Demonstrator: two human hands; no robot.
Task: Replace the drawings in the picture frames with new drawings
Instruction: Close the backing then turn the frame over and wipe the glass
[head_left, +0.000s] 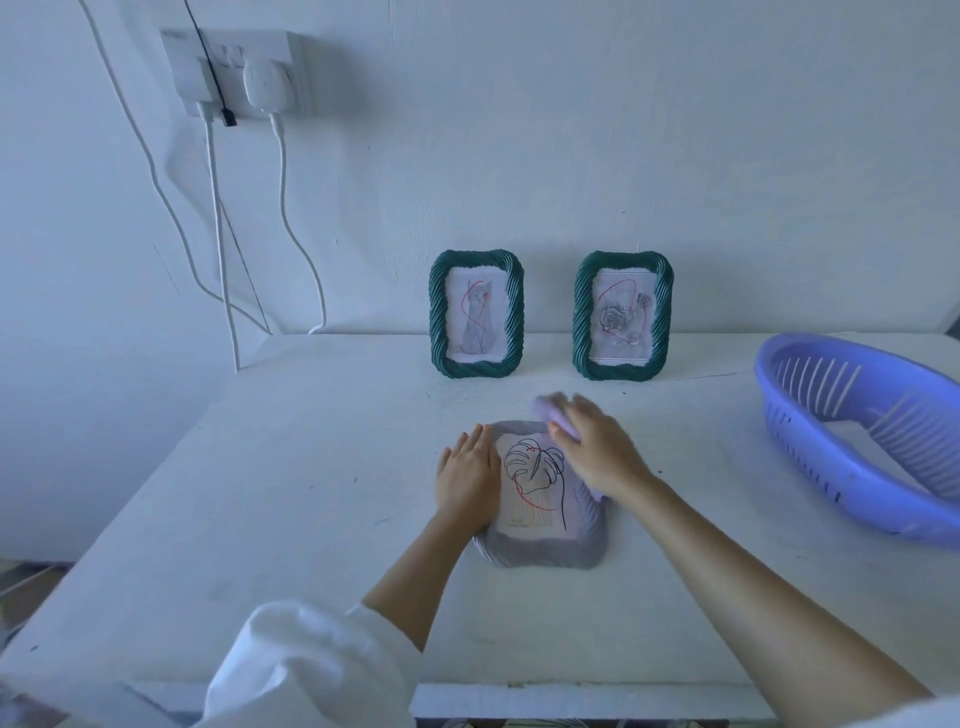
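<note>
Grey frame (540, 553) is lying flat under both hands, long axis pointing away. Left hand (467, 480) is pressing flat on its left edge; right hand (597, 447) is gripping a lilac pad (548, 408) at its far-right corner.

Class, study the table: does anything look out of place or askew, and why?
The grey frame lies flat on its back, while the cat frame and rose frame stand upright. The purple basket appears tilted rather than sitting level.
</note>
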